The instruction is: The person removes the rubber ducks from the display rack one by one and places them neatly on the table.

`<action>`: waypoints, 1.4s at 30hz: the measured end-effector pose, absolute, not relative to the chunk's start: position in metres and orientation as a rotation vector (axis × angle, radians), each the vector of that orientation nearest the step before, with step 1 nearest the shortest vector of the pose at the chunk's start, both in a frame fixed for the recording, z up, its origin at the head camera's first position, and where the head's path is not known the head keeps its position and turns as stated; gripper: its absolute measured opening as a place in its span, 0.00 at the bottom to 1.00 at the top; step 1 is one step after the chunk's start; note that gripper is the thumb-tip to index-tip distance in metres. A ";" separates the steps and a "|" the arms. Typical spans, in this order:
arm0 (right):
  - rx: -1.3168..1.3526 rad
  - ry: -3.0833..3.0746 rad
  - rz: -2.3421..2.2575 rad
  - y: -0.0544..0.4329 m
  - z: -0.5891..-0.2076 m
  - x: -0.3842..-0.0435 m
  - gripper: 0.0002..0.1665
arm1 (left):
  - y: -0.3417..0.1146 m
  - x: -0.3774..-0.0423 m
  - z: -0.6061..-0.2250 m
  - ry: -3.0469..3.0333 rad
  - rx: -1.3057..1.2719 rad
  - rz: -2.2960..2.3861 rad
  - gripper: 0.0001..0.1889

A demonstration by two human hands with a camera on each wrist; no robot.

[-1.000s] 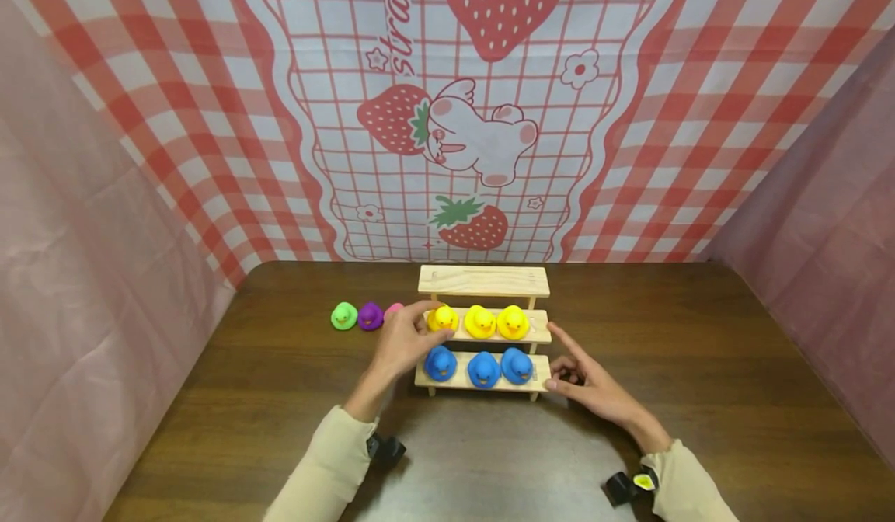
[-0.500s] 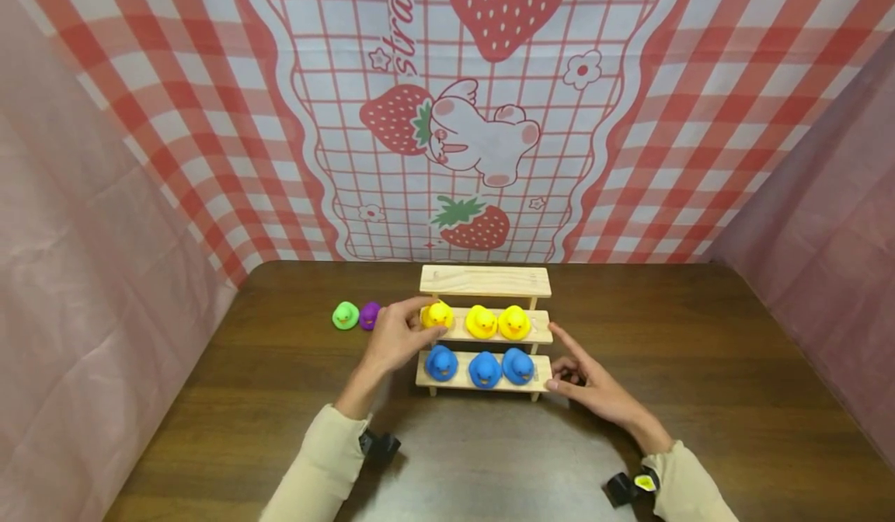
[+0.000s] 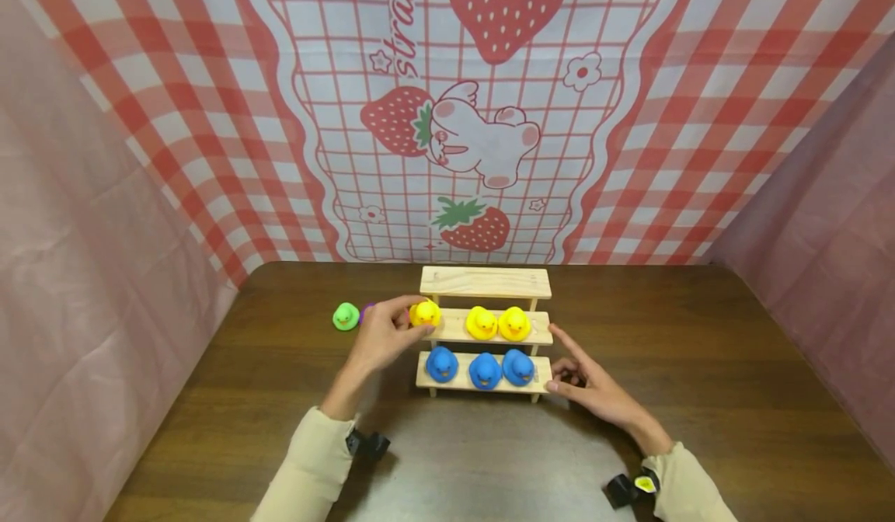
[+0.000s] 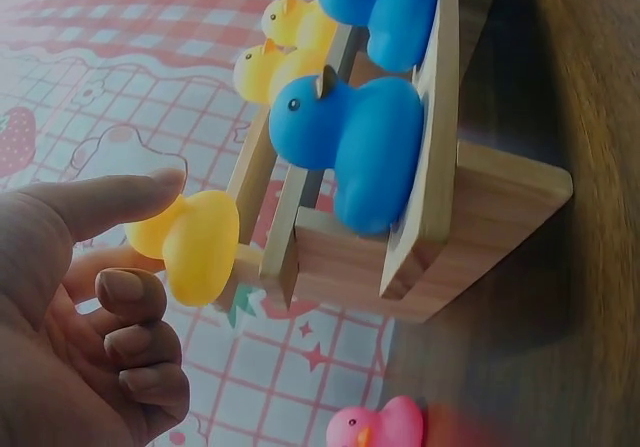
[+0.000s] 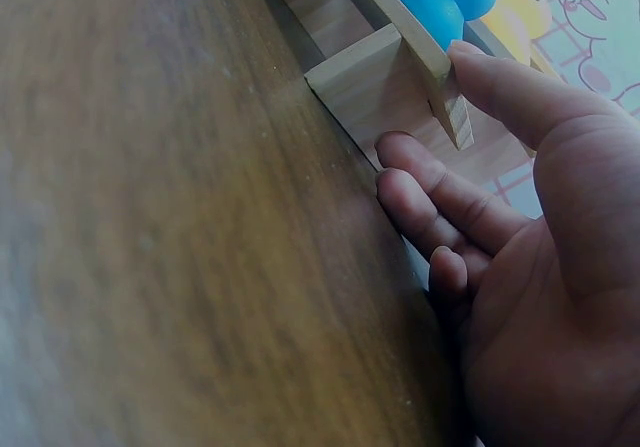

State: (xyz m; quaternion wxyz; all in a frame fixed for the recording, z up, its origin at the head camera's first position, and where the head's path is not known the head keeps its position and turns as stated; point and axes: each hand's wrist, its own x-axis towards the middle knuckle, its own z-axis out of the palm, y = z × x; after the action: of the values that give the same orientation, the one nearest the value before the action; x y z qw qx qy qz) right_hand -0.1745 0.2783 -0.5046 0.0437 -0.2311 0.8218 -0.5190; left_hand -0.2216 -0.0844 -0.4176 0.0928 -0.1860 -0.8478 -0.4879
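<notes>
My left hand [image 3: 377, 339] pinches a yellow rubber duck [image 3: 424, 312] between thumb and fingers at the left end of the wooden rack's [image 3: 485, 283] middle shelf. In the left wrist view this duck [image 4: 208, 247] overhangs the shelf's end. Two more yellow ducks [image 3: 482, 323] sit further right on that shelf, and three blue ducks [image 3: 485, 370] line the bottom one. My right hand [image 3: 594, 386] rests against the rack's right side, its index fingertip at the middle shelf and its thumb tip at the bottom shelf's end. Its other fingers are loosely bent.
Left of the rack, a green duck [image 3: 346, 317] stands on the brown table [image 3: 699, 351], beside a purple duck [image 3: 367, 312] mostly hidden by my left hand. A pink duck [image 4: 380, 425] shows in the left wrist view. A checked strawberry cloth [image 3: 629, 219] hangs behind the table.
My left hand has moved left with the pinched yellow duck, widening the gap to the other two yellow ducks and covering more of the purple one. My right hand has stayed put.
</notes>
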 end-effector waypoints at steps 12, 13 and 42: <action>-0.704 2.506 -1.587 0.278 -0.505 -0.174 0.52 | -0.101 -0.218 -0.417 -2.538 -0.465 -1.486 0.20; -0.705 2.506 -1.588 0.278 -0.505 -0.174 0.52 | -0.103 -0.218 -0.417 -2.544 -0.457 -1.488 0.20; -0.719 2.523 -1.588 0.278 -0.505 -0.174 0.51 | -0.128 -0.223 -0.446 -2.701 -0.347 -1.385 0.23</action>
State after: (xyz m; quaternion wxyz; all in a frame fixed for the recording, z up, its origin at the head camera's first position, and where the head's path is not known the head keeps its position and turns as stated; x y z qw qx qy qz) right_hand -0.1742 0.2780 -0.5045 0.0374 -0.2343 0.8222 -0.5174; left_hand -0.2228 -0.1285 -0.4460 0.0430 -0.1136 -0.8832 -0.4530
